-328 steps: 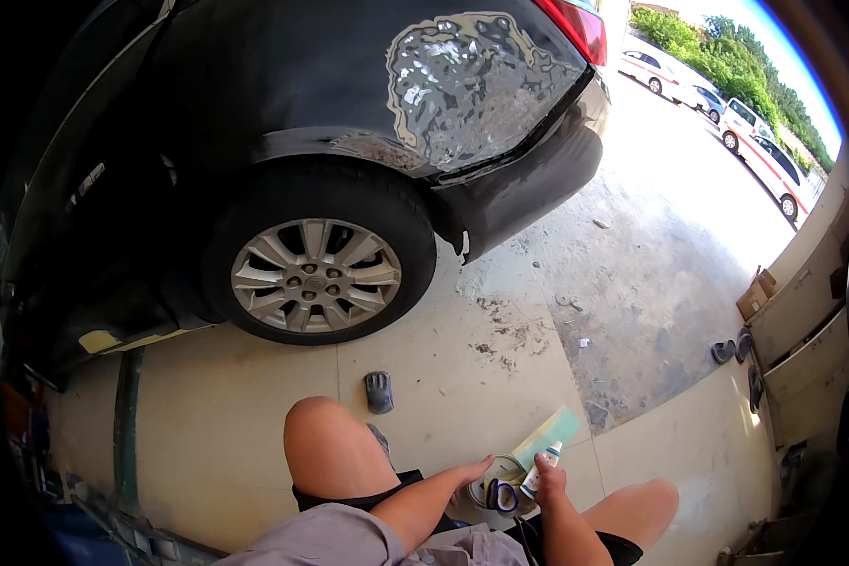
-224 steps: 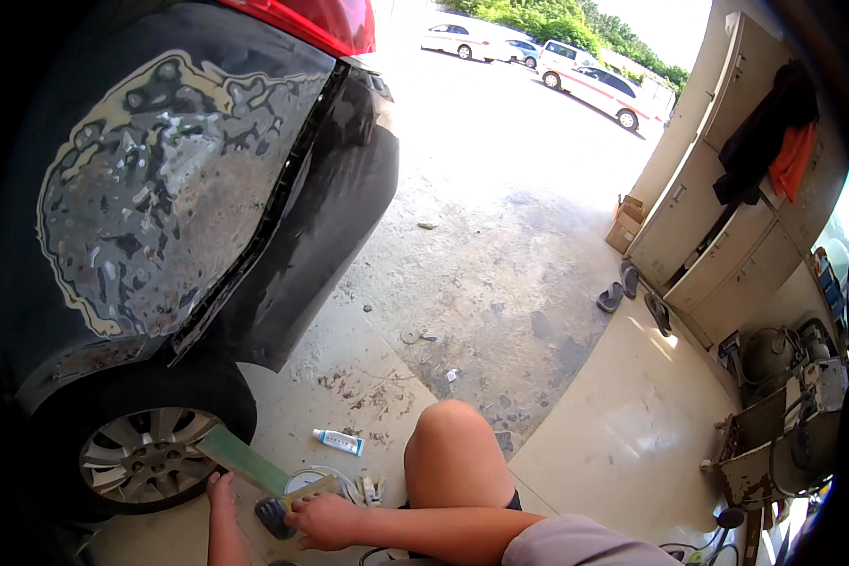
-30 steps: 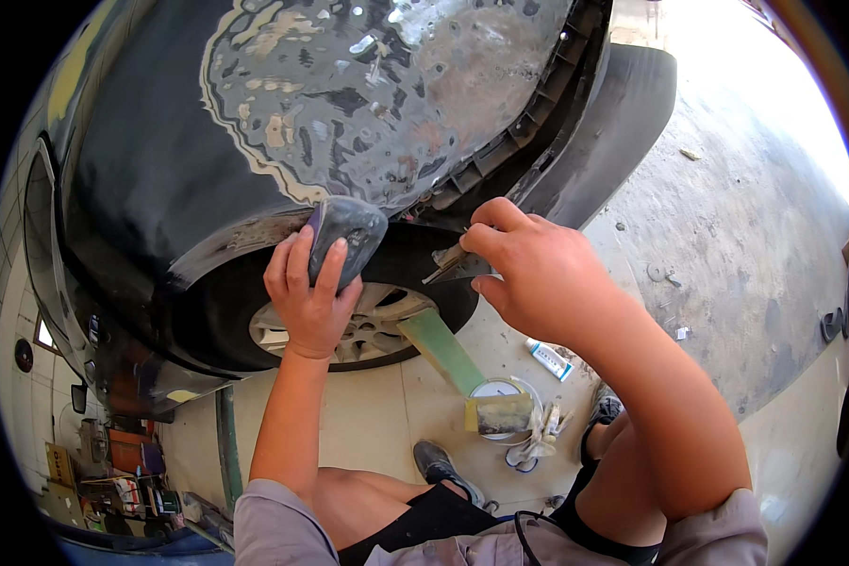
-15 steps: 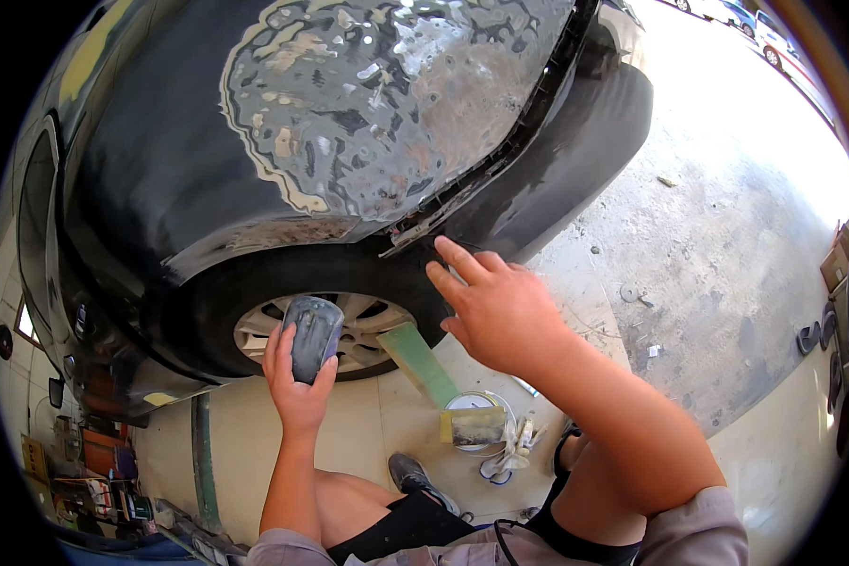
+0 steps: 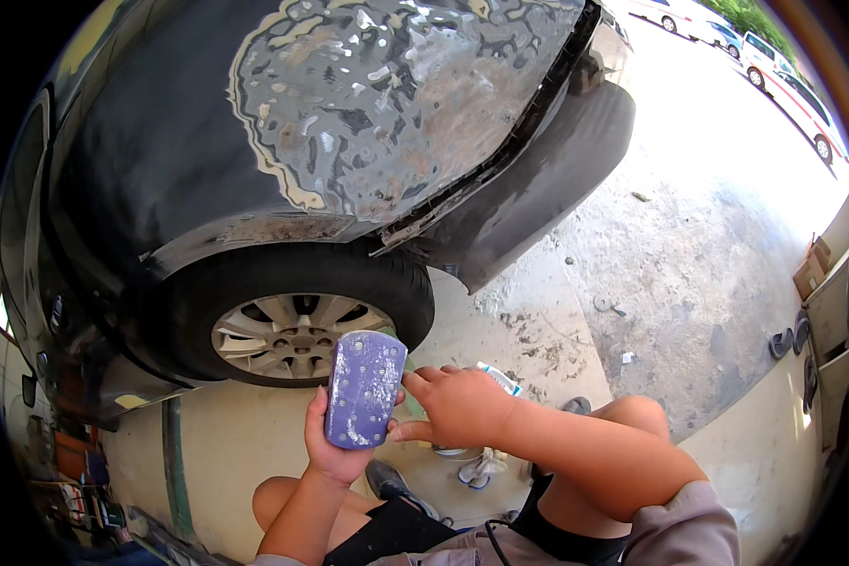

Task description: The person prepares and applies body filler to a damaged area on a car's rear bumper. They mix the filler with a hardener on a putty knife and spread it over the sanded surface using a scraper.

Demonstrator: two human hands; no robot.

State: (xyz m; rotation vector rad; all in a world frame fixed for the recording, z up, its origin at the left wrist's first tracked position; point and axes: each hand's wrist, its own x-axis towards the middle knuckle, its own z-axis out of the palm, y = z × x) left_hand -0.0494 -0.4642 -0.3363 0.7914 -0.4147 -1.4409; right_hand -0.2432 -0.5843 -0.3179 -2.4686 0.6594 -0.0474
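Observation:
A hand sanding block (image 5: 365,391) faces up with its purple, perforated abrasive side dusted white. My left hand (image 5: 338,457) is closed round it from below, thumb along its left edge. Close against the block's right edge is my right hand (image 5: 462,406), thumb and fingers apart; the thumb reaches the lower right corner, though firm contact cannot be made out. Beyond the hands stands a dark car's wheel (image 5: 302,338). Above it, the body panel (image 5: 387,104) carries a large sanded patch of grey, beige and bare-metal tones.
A loosened bumper (image 5: 547,179) juts out at the car's corner. White gloves (image 5: 482,467) lie on the floor between my legs, with a blue-and-white tube (image 5: 500,378) beyond my right hand. Shoes (image 5: 780,343) and a cardboard box (image 5: 810,269) are at the right; parked cars (image 5: 792,94) stand outside.
My left hand has turned the sanding block so its purple side shows, and moved it right. My right hand has come down from near the bumper to the block's edge.

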